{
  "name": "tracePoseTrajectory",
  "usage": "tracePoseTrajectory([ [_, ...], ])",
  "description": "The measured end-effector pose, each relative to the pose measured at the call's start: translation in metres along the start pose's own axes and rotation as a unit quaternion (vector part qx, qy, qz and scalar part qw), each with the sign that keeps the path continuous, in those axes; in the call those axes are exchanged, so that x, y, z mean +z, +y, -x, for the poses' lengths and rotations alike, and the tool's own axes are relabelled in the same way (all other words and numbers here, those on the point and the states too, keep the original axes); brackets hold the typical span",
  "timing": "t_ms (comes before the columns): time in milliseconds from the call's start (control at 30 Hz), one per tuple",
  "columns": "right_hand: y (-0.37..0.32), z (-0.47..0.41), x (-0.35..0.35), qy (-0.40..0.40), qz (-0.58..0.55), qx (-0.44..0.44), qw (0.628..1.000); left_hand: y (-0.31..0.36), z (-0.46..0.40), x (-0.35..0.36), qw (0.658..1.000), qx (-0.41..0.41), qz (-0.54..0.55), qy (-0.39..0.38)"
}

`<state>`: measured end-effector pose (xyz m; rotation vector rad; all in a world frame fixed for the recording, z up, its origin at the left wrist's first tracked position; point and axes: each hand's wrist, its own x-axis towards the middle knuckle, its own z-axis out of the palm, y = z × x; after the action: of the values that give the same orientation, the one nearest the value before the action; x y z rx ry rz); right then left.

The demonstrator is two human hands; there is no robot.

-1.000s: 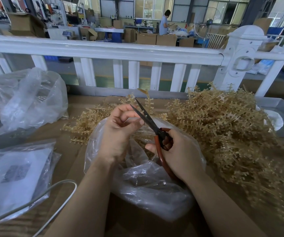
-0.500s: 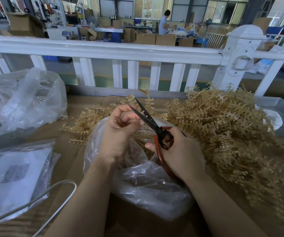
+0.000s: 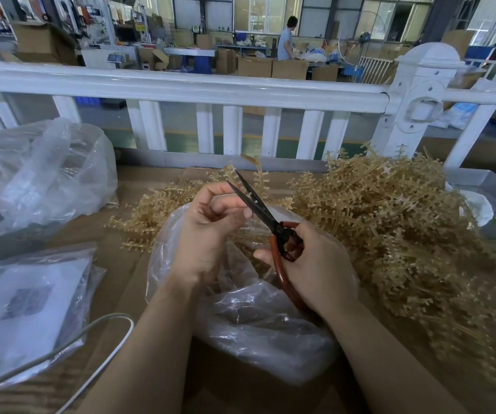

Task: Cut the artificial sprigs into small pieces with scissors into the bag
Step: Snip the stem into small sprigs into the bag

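Change: scissors (image 3: pixel 266 218) blades stand a little wider apart than half a second ago; both hands sit at nearly the same spot above the bag.
Sprig: a small tan piece, mostly hidden, sits at the left fingertips; only a speck shows between the blades. Too small to tell its shape.
Left hand (image 3: pixel 208 231): fingers curled inward, thumb tip meeting the forefinger in a pinch right against the lower blade; what it pinches is barely visible.
Right hand (image 3: pixel 309 264): wrapped round the red scissor handles, thumb through one loop, fingers round the other; blades point up and to the left, slightly parted.
Scissors vs hands: blade middle lies just beside the left thumb tip; the pivot sits between the two hands.
Bag (image 3: pixel 258 330): clear plastic, crumpled, mouth open directly under both hands, resting on the brown cardboard surface (image 3: pixel 220 383).
Sprig pile (image 3: pixel 390 234): big tan heap to the right of the bag, touching it; a thinner spread (image 3: pixel 157 210) lies behind the left hand.
Left side: two more clear bags, one puffed up near the fence (image 3: pixel 49 171), one flat holding white paper (image 3: pixel 22 303); a white cable (image 3: pixel 100 333) loops over the flat one's edge.
Behind: white fence (image 3: pixel 181 88) across the bench's far edge.
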<state>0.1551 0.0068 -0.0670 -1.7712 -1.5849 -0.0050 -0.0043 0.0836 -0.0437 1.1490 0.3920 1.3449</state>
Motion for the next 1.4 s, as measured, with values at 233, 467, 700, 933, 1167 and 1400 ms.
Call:
tracePoseTrajectory([
  [233,0.0008,-0.0001,0.0001,-0.009,-0.001,0.000,1.000,-0.0010,-0.0006,-0.0009,1.000,-0.005,0.007,0.002],
  [467,0.0012,-0.0006,-0.0002,-0.016,-0.005,-0.001,1.000,-0.0017,-0.0013,-0.0016,1.000,-0.001,0.002,0.000],
  [700,0.0017,-0.0019,0.0002,-0.016,-0.011,0.000,1.000,-0.0011,-0.0016,-0.0025,1.000,0.010,-0.008,-0.001],
  [933,0.0018,-0.0017,0.0008,-0.002,-0.002,-0.001,1.000,-0.0016,-0.0029,-0.0045,0.999,0.021,-0.035,0.001],
  [1167,0.0050,-0.0009,0.0036,0.010,0.001,-0.006,1.000,-0.0019,-0.0033,-0.0046,0.999,0.035,-0.034,0.000],
  [1400,0.0029,0.0005,0.0004,0.026,0.000,-0.015,1.000,0.0001,-0.0012,-0.0048,1.000,-0.009,0.009,-0.024],
])
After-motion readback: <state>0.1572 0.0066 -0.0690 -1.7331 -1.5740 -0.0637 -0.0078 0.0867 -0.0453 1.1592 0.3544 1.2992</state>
